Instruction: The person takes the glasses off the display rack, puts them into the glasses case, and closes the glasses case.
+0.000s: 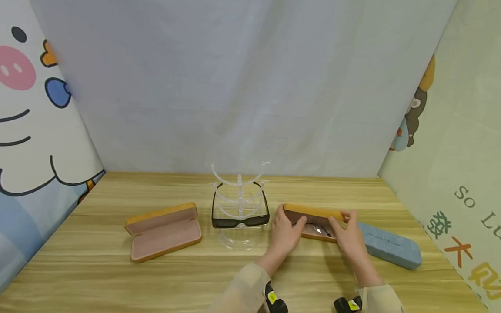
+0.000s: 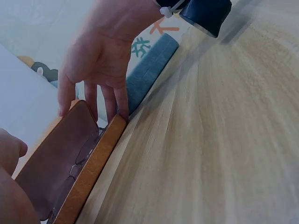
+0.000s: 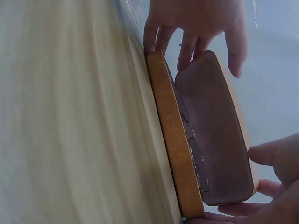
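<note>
An orange-brown glasses case (image 1: 311, 211) with a dark pinkish lining stands part-way open on the table, its lid tilted up at the back. Inside lies a pair of thin-framed glasses (image 3: 191, 131). My left hand (image 1: 285, 234) holds the left end of this case, fingers round its end and thumb near the lid. At the opposite end, my right hand (image 1: 349, 239) grips it; in the right wrist view the thumb (image 3: 262, 153) lies on the lid's edge. Just beyond the right hand lies a closed blue glasses case (image 1: 391, 245).
A clear display stand (image 1: 240, 195) rises left of my hands, with black sunglasses (image 1: 235, 223) on it. Farther left, another orange case (image 1: 166, 239) with pink lining lies open on the wood-grain table (image 1: 188, 287). A pale curtain (image 1: 242, 87) hangs behind.
</note>
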### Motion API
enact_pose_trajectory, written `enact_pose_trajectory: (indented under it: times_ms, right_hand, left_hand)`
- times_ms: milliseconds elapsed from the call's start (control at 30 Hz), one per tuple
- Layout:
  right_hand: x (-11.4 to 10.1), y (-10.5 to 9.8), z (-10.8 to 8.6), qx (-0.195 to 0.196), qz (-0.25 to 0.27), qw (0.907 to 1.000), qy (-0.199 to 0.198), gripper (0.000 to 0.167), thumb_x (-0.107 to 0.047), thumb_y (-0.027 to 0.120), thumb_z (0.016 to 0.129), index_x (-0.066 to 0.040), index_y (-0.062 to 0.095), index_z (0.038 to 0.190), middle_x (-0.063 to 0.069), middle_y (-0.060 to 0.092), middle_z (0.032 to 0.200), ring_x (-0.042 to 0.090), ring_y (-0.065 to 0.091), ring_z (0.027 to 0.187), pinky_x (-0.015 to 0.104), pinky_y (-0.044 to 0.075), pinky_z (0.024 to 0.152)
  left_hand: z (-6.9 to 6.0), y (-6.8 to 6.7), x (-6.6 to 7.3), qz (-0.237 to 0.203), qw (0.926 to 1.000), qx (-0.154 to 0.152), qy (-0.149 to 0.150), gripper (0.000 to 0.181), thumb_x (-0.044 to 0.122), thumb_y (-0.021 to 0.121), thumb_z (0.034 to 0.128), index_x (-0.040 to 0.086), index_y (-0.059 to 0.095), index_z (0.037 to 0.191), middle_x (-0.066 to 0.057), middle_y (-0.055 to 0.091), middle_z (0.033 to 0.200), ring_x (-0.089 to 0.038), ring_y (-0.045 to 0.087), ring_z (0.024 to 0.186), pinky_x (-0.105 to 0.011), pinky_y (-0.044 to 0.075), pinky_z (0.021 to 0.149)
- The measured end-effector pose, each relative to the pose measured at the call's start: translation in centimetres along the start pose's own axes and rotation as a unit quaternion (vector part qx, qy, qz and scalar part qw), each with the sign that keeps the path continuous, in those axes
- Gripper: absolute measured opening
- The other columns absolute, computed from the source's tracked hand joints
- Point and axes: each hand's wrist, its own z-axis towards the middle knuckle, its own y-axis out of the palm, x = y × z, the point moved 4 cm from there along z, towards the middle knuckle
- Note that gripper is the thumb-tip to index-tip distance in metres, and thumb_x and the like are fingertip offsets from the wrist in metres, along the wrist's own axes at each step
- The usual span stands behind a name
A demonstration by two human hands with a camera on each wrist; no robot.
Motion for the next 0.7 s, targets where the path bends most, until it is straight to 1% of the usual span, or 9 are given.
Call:
enact_pose_trajectory:
  times_ms: [100,200,367,433,500,600,700]
  right_hand:
    - [0.09,0.13,-0.04,0.016,-0.008,0.9998,0.007,0.066,-0.049,0.038,0.093,-0.001,0.02,0.134,0.03,0.023,0.141,0.047,0.032,0.124,0.056,0.035,0.093]
    - [0.13,0.22,-0.13,0.029,-0.012,0.9995,0.01,0.064,-0.048,0.04,0.093,0.0,0.022,0.132,0.029,0.027,0.138,0.046,0.035,0.121,0.054,0.036,0.091]
    - [0.37,0.18,-0.29,0.029,-0.016,0.9994,0.012,0.063,-0.046,0.042,0.093,0.0,0.023,0.132,0.029,0.027,0.138,0.047,0.034,0.122,0.055,0.037,0.092]
    - [0.43,0.23,-0.33,0.03,-0.017,0.9993,0.012,0.061,-0.044,0.043,0.094,0.001,0.023,0.131,0.03,0.028,0.138,0.047,0.035,0.122,0.055,0.038,0.092]
    - [0.5,0.32,-0.35,0.035,-0.013,0.9992,0.011,0.059,-0.041,0.045,0.094,0.001,0.024,0.13,0.03,0.029,0.137,0.047,0.036,0.122,0.054,0.039,0.092]
    - [0.57,0.42,-0.38,0.044,-0.011,0.9989,0.009,0.056,-0.037,0.047,0.094,0.002,0.026,0.129,0.03,0.031,0.136,0.046,0.039,0.121,0.052,0.04,0.091]
    - [0.64,0.43,-0.44,0.046,-0.009,0.9988,0.01,0.056,-0.036,0.048,0.093,0.002,0.027,0.128,0.029,0.03,0.136,0.046,0.038,0.121,0.052,0.04,0.092]
  left_hand:
    - [0.09,-0.13,0.14,0.012,0.9998,0.016,-0.005,0.074,0.044,0.054,0.0877,0.002,0.022,0.139,-0.023,0.037,0.136,-0.041,0.038,0.121,-0.052,0.036,0.096]
    - [0.15,-0.26,0.3,0.03,0.9991,0.031,-0.003,0.07,0.046,0.054,0.0876,0.001,0.027,0.133,-0.025,0.047,0.125,-0.038,0.047,0.109,-0.05,0.041,0.088]
    - [0.22,-0.16,0.52,0.05,0.9974,0.051,0.004,0.063,0.045,0.054,0.0882,0.002,0.031,0.127,-0.02,0.051,0.118,-0.035,0.051,0.098,-0.047,0.043,0.081]
    - [0.26,-0.18,0.6,0.055,0.9968,0.058,0.007,0.061,0.044,0.054,0.0885,0.001,0.032,0.127,-0.019,0.05,0.12,-0.034,0.051,0.1,-0.046,0.043,0.082]
    - [0.3,-0.17,0.63,0.061,0.9962,0.061,0.008,0.063,0.041,0.055,0.0888,0.0,0.031,0.13,-0.02,0.048,0.125,-0.036,0.05,0.107,-0.047,0.041,0.088]
    - [0.28,-0.12,0.69,0.076,0.9952,0.061,0.01,0.067,0.038,0.055,0.0893,-0.003,0.03,0.135,-0.021,0.042,0.133,-0.039,0.043,0.118,-0.049,0.036,0.097]
    - [0.19,-0.12,0.74,0.085,0.9944,0.061,0.016,0.068,0.036,0.056,0.0893,-0.004,0.029,0.138,-0.022,0.039,0.137,-0.04,0.038,0.123,-0.05,0.032,0.102]
